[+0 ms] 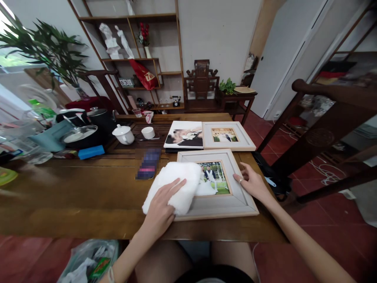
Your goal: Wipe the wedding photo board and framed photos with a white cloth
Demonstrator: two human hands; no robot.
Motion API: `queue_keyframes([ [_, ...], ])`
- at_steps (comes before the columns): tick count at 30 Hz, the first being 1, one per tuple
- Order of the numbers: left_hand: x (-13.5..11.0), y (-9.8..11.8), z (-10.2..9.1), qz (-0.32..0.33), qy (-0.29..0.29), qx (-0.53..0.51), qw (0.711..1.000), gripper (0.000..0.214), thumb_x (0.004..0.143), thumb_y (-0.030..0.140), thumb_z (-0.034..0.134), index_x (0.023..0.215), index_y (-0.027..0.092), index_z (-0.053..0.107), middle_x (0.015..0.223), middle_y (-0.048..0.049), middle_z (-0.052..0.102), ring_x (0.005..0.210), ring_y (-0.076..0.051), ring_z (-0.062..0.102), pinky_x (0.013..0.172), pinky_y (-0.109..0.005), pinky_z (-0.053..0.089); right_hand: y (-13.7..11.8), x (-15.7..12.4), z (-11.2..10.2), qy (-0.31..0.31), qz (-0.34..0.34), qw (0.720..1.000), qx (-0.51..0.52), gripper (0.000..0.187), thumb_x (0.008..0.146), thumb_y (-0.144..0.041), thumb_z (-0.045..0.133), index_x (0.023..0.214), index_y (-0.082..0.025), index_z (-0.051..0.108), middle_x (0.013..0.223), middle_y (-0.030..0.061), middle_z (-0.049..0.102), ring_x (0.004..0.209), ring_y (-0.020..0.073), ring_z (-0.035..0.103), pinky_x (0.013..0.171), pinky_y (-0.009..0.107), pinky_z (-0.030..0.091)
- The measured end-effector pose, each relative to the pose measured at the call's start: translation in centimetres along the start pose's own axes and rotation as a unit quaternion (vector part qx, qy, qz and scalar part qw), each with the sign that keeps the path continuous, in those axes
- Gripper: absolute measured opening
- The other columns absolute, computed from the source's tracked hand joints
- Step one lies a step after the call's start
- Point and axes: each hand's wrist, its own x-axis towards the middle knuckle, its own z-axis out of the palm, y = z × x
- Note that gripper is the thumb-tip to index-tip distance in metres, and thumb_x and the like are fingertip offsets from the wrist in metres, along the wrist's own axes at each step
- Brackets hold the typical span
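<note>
While the left hand (160, 206) is pressing flat on the white cloth (173, 182), its grip is lying open, closing on nothing. The cloth is sitting right under that hand, covering the left half of the picture frame (232, 200). The right hand (251, 182), its grip open too, is resting on the frame's right edge. The frame is lying flat near the desk's (88, 184) front edge.
</note>
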Motion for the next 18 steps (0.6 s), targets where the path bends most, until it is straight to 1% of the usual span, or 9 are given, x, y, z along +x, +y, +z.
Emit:
queue_keyframes([
  [2,0.1,0.2,0.5,0.004,0.015,-0.005,1.0,0.055,0.061,-0.003,0.039,0.102,0.019,0.069,0.146,-0.0049,0.044,0.136,-0.025,0.036,0.105,-0.046,0.041,-0.3,-0.2,-0.2,-0.027,0.017,0.997,0.064,0.053,0.079,-0.037,0.064,0.127,-0.02,0.05,0.087,0.0066,0.072,0.074,0.0223,0.071,0.071,0.039,0.057],
  [4,0.2,0.3,0.7,0.008,0.025,-0.008,1.0,0.052,0.06,-0.004,0.038,0.096,0.018,0.069,0.145,-0.006,0.044,0.137,-0.025,0.036,0.104,-0.046,0.041,-0.8,-0.8,-0.3,-0.06,0.041,0.989,0.126,0.057,0.077,-0.039,0.067,0.128,-0.02,0.049,0.104,0.0113,0.071,0.091,0.0253,0.07,0.077,0.041,0.058],
  [6,0.3,0.2,0.7,0.009,0.022,-0.005,1.0,0.044,0.059,-0.004,0.039,0.083,0.017,0.069,0.146,-0.0065,0.043,0.137,-0.025,0.036,0.104,-0.047,0.042,-1.5,-1.5,-0.3,-0.083,0.062,0.979,0.176,0.066,0.073,-0.038,0.072,0.131,-0.021,0.047,0.121,0.0137,0.066,0.106,0.027,0.066,0.086,0.042,0.057],
  [7,0.3,0.1,0.6,0.008,0.017,-0.003,1.0,0.039,0.059,-0.005,0.039,0.076,0.017,0.068,0.146,-0.0065,0.043,0.136,-0.026,0.036,0.104,-0.048,0.042,-1.7,-1.9,-0.2,-0.092,0.063,0.974,0.199,0.068,0.073,-0.037,0.072,0.133,-0.022,0.045,0.126,0.0134,0.063,0.109,0.0271,0.065,0.087,0.042,0.056],
  [9,0.3,0.1,0.5,0.005,0.009,-0.003,1.0,0.033,0.059,-0.005,0.04,0.064,0.017,0.063,0.145,-0.0068,0.044,0.136,-0.026,0.037,0.103,-0.048,0.043,-1.8,-2.5,-0.1,-0.108,0.075,0.962,0.238,0.07,0.075,-0.034,0.07,0.138,-0.024,0.04,0.127,0.0119,0.064,0.107,0.027,0.066,0.085,0.043,0.058],
  [12,0.1,0.2,0.6,-0.001,0.024,-0.006,1.0,0.033,0.065,-0.006,0.038,0.062,0.017,0.062,0.143,-0.0074,0.047,0.135,-0.024,0.039,0.1,-0.047,0.046,-1.3,-3.1,-0.3,-0.098,0.098,0.954,0.266,0.069,0.077,-0.031,0.065,0.14,-0.025,0.038,0.126,0.0102,0.064,0.107,0.0275,0.067,0.084,0.042,0.059],
  [15,-0.4,0.8,0.3,-0.003,0.038,0.001,0.999,0.036,0.07,-0.007,0.036,0.06,0.018,0.06,0.141,-0.006,0.049,0.135,-0.022,0.039,0.101,-0.045,0.046,-0.6,-3.8,-2.0,-0.077,0.108,0.954,0.269,0.07,0.075,-0.031,0.066,0.14,-0.027,0.041,0.132,0.0075,0.061,0.112,0.0289,0.064,0.085,0.041,0.059],
  [16,-0.6,1.0,-0.1,-0.002,0.024,0.001,1.0,0.034,0.072,-0.006,0.038,0.058,0.017,0.059,0.143,-0.0058,0.047,0.136,-0.023,0.038,0.103,-0.045,0.044,-0.4,-4.1,-2.9,-0.076,0.127,0.952,0.268,0.071,0.073,-0.032,0.067,0.14,-0.027,0.041,0.129,0.007,0.063,0.109,0.0299,0.065,0.082,0.042,0.06],
  [18,-0.8,1.5,-1.9,0.0,-0.048,-0.012,0.999,0.027,0.076,0.0,0.046,0.059,0.017,0.058,0.149,-0.0056,0.038,0.139,-0.025,0.033,0.106,-0.045,0.042,-0.3,-4.9,-5.2,-0.075,0.191,0.941,0.267,0.076,0.069,-0.036,0.07,0.139,-0.028,0.042,0.121,0.0072,0.068,0.098,0.0319,0.07,0.076,0.044,0.061],
])
